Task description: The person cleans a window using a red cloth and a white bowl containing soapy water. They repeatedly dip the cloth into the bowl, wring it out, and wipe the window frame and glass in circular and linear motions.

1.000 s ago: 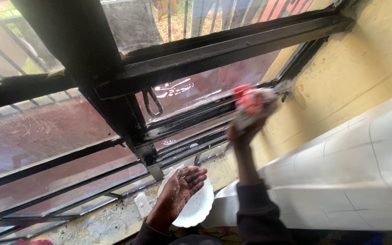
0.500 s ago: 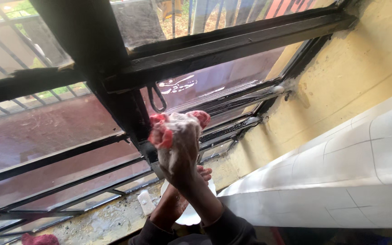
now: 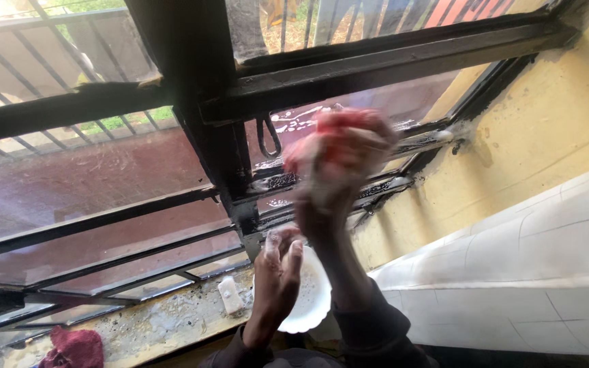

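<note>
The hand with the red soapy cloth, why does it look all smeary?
Head view: the right hand and its red soapy cloth are smeared by motion blur, while the black metal window frame and the white scalloped plate look sharper; daylight through the upper panes is bright and washed out.

The right grip [image 3: 328, 184] is raised in front of the window frame [image 3: 349, 68], closed around a soapy cloth [image 3: 339, 140] at its top. Below it and slightly left, the left grip [image 3: 277, 279] rests open over a plate [image 3: 315, 303] on the sill [image 3: 165, 324]. A small bar of soap [image 3: 230, 295] lies just left of the left grip; a crumpled rag [image 3: 73, 347] lies far left of it on the same sill. The tiled ledge [image 3: 512, 272] runs right of both grips
</note>
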